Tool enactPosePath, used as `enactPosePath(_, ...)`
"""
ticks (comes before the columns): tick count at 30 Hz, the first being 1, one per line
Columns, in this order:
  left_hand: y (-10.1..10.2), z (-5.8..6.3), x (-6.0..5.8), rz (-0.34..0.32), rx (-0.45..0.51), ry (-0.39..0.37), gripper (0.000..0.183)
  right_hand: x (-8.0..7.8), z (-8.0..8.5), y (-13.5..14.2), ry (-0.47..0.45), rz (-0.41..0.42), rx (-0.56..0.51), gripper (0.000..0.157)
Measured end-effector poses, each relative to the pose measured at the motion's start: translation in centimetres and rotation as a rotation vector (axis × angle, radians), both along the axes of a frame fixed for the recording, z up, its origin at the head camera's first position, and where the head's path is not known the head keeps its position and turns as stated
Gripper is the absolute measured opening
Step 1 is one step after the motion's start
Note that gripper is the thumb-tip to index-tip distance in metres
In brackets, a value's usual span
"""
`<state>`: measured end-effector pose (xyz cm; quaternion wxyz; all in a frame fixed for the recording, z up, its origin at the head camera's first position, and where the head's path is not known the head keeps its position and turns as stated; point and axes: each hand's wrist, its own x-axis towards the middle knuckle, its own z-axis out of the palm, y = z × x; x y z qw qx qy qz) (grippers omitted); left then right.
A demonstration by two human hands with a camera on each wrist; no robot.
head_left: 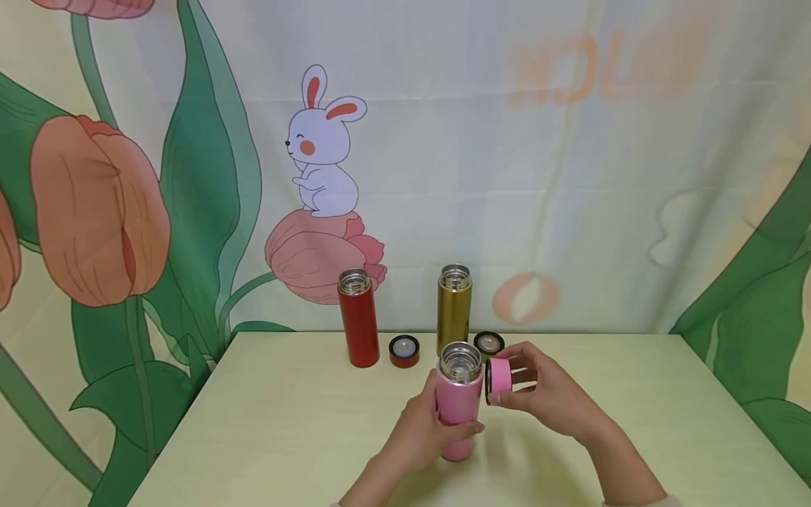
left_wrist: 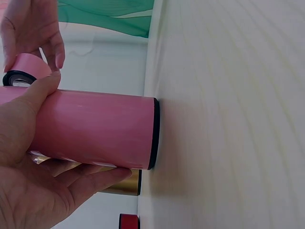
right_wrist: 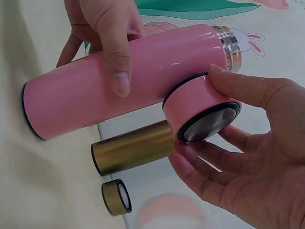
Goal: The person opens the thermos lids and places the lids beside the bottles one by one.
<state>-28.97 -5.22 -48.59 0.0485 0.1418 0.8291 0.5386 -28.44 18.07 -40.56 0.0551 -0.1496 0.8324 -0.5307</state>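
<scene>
A pink thermos bottle (head_left: 457, 405) with a bare steel neck is gripped round its body by my left hand (head_left: 415, 429). In the left wrist view the base of this bottle (left_wrist: 105, 129) is at or just above the tabletop; I cannot tell whether it touches. My right hand (head_left: 548, 391) pinches the pink lid (head_left: 500, 375) between thumb and fingers, just right of the bottle's mouth. The lid is turned on its side, its black-rimmed opening toward the bottle. In the right wrist view the lid's steel top (right_wrist: 212, 125) faces the camera.
Behind stand an uncapped red thermos (head_left: 360, 327) and an uncapped gold thermos (head_left: 453, 317), the latter partly hidden by the pink one. A red lid (head_left: 404, 351) and a gold lid (right_wrist: 116, 197) lie beside them on the pale table (head_left: 266, 422). A printed curtain (head_left: 443, 176) hangs behind the table.
</scene>
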Motion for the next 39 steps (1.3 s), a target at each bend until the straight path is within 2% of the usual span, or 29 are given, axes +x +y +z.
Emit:
enactPosePath(18, 0.0, 0.0, 0.0, -0.003, -0.003, -0.001, 0.082, -0.3, -3.7, 0.1, -0.066, -0.046, -0.017, 0.063)
enactPosePath(31, 0.2, 0.0, 0.0, 0.0, 0.0, -0.009, 0.08, -0.4, -6.0, 0.7, -0.097, -0.033, -0.066, 0.064)
enactPosePath(39, 0.2, 0.1, 0.1, 0.012, -0.016, 0.0, 0.08, -0.5, -6.7, 1.2, -0.094, 0.004, -0.085, 0.068)
